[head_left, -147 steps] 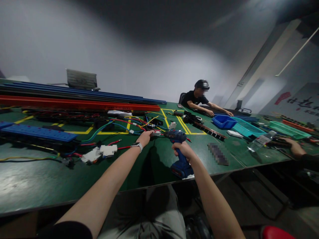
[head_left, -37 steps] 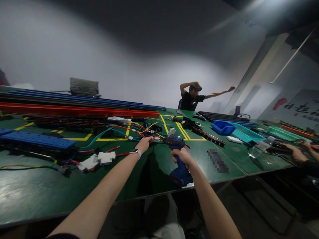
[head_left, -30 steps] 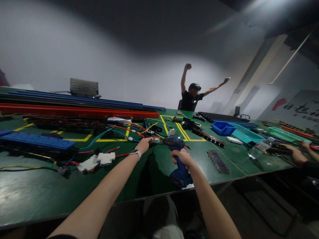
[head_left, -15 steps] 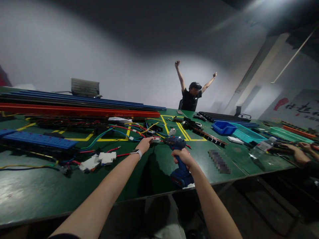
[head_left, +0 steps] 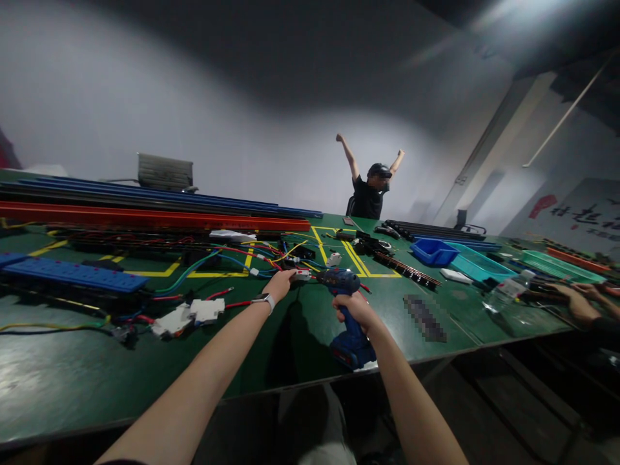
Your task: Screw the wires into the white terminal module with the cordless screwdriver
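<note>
My right hand (head_left: 356, 307) is wrapped round the grip of a blue cordless drill (head_left: 352, 336), whose nose points left. In front of the nose sits a small white circuit breaker (head_left: 303, 274) with a red mark. My left hand (head_left: 281, 284) closes its fingers on the breaker's left end and steadies it on the green table (head_left: 252, 361). Red, yellow and blue wires (head_left: 264, 255) run behind it. To the left lie more white breakers (head_left: 188, 315) with red leads. The drill's tip is close to the breaker; whether they touch is unclear.
A blue power strip (head_left: 77, 274) and long orange rails (head_left: 155, 215) lie on the left. Blue (head_left: 434, 252) and teal trays (head_left: 482, 263) and a plastic bottle (head_left: 508, 290) stand right. A person (head_left: 368, 190) sits opposite; another person's hands (head_left: 578, 300) work at far right.
Both my hands, the drill and the breaker stay almost where they were. The person opposite has drawn the raised arms inward and bent them a little.
</note>
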